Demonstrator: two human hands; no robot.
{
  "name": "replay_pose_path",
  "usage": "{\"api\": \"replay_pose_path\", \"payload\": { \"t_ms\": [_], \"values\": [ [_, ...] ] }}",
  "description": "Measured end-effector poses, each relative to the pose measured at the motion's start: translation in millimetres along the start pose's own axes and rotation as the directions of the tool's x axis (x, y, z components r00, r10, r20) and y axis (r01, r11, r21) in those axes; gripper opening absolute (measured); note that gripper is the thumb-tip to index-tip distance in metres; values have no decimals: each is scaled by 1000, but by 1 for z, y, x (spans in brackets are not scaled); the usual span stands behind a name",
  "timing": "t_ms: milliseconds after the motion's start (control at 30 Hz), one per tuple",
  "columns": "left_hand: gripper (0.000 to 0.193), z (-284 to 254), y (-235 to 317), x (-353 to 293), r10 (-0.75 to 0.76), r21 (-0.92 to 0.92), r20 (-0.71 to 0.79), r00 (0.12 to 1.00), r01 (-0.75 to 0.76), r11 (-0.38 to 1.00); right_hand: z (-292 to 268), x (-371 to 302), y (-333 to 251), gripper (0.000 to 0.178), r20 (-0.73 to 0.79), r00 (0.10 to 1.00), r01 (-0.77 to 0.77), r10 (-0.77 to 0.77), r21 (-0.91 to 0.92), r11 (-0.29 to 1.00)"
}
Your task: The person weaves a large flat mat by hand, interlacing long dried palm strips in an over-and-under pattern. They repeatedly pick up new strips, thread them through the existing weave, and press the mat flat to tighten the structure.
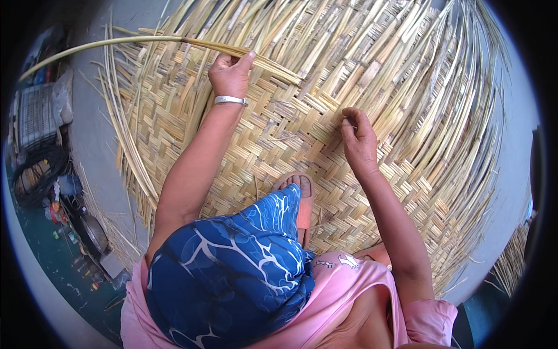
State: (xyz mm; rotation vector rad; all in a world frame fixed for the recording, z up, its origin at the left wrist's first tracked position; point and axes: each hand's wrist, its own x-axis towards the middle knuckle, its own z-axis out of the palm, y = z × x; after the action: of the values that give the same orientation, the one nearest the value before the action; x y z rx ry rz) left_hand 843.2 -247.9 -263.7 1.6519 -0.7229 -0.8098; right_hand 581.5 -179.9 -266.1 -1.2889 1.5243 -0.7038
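Observation:
My left hand (231, 71), with a pale metal bracelet (231, 100) at the wrist, is closed around a long split-reed strip (125, 41). One end of the strip arcs out to the far left; its wider, split end lies over the weave to the right of my fingers. My right hand (360, 142) hovers at or just above the woven mat (285, 119), fingers loosely curled and thumb a little apart from the forefinger. Nothing shows between them. Whether its fingertips touch the mat cannot be made out. The mat has a zigzag weave of yellow-brown strips.
Long unwoven strip ends (407, 70) fan out from the mat's far and right sides. My sandalled foot (299, 189) rests on the mat. At left, a wire rack (36, 116), black cable (39, 174) and small clutter stand on green floor. A straw bundle (512, 256) lies far right.

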Motion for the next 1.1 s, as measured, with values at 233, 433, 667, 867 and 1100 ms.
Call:
{"api": "replay_pose_path", "payload": {
  "t_ms": [233,433,667,867,1100],
  "values": [
    [16,-56,27,54,207,71,-104,973,-201,977,13,4,3,16,130,954,295,-271,-237,926],
    [15,-62,32,61,226,241,-144,963,-187,952,7,6,10,14,171,921,382,-349,-232,895],
    [24,-96,48,59,-405,39,85,910,403,914,6,7,17,17,194,920,376,-340,-190,907],
    [24,-88,61,52,-120,138,49,992,113,984,3,11,21,13,209,948,265,-240,-102,959],
    [18,-30,96,39,262,56,41,964,-264,963,-2,47,-27,21,404,913,36,-50,43,998]
  ]
}}
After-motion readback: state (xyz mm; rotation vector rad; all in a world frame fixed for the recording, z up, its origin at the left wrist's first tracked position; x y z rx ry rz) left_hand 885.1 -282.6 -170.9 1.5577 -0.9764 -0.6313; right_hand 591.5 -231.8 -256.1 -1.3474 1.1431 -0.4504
